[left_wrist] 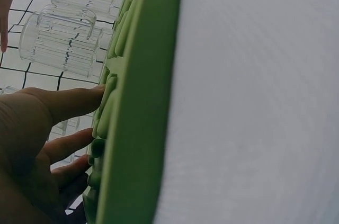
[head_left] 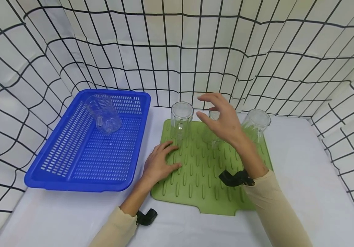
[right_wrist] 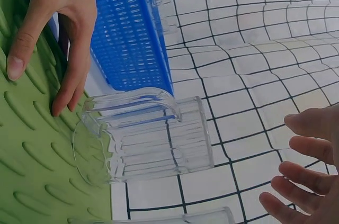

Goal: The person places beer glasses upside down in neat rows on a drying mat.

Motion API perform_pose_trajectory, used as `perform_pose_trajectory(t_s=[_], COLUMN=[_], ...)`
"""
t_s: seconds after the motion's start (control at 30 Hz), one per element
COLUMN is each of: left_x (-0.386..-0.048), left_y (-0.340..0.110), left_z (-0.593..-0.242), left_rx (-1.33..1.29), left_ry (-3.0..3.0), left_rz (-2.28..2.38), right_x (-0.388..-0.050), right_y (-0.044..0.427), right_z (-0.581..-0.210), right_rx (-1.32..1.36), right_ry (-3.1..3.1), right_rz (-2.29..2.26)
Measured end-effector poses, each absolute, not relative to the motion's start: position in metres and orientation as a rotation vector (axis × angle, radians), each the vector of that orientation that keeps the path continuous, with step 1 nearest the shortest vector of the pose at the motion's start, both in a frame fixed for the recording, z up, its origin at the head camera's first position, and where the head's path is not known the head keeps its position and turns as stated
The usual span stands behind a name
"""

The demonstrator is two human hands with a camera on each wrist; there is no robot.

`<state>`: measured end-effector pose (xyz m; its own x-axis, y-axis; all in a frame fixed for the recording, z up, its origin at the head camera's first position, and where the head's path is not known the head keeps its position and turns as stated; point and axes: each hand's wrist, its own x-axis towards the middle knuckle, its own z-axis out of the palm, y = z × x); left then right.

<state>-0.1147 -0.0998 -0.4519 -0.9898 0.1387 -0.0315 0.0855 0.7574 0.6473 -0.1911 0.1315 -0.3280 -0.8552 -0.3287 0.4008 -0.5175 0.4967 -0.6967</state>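
Observation:
My left hand [head_left: 158, 163] rests its fingertips on the left part of a green ridged mat [head_left: 192, 185], holding nothing. Raised over the mat's back half is my right hand [head_left: 225, 120], its thumb and fingers spread apart with nothing between them. It partly covers the middle glass mug [head_left: 214, 114]. To its left stands another clear glass mug [head_left: 181, 120], upside down, its handle [right_wrist: 135, 97] visible in the right wrist view. A third upturned glass [head_left: 258, 120] is at the mat's back right, partly behind the right forearm.
A blue perforated plastic basket [head_left: 87, 187] stands left of the mat, with a clear glass mug [head_left: 107, 118] lying inside near its back. Black wire grid panels [head_left: 192, 44] backed with white cloth surround the white-covered table [head_left: 300, 164] at the back and sides.

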Motion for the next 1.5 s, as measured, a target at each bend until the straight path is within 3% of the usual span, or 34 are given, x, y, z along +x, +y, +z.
perform_pose_trajectory(t_s=[1.5], left_x=[-0.113], left_y=[-0.099], left_z=[-0.448], left_rx=[0.177], left_ry=[2.865], left_rz=[1.022], right_x=[-0.129], right_y=[0.221], right_z=[-0.362], right_rx=[0.591], right_ry=[-2.456], right_rz=[1.19])
